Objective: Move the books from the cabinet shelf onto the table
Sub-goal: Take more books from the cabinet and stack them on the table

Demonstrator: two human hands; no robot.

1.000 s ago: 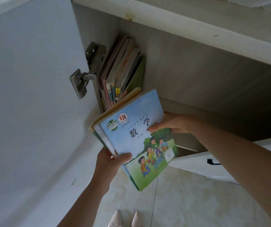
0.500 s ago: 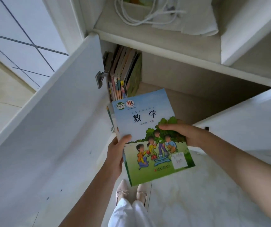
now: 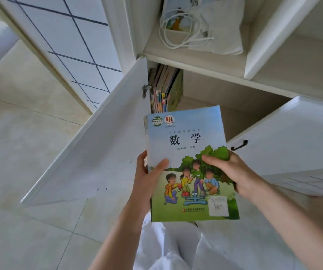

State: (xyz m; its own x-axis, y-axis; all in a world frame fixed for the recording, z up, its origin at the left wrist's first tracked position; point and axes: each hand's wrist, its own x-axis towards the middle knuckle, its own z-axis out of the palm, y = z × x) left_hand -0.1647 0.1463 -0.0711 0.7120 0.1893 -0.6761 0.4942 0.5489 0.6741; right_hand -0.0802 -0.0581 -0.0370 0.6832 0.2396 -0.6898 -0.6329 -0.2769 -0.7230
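Both hands are gripping a small stack of books (image 3: pixel 188 152) in front of the open cabinet: left hand (image 3: pixel 147 176) clamping its left edge, thumb on the cover; right hand (image 3: pixel 232 172) clamping the right edge. Remaining books (image 3: pixel 164 90) are standing upright on the cabinet shelf (image 3: pixel 225 110), against its left wall.

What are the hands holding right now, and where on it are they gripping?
Both hands hold a small stack of books, math textbook on top. The left hand grips the left edge, thumb on the cover; the right hand grips the right edge.
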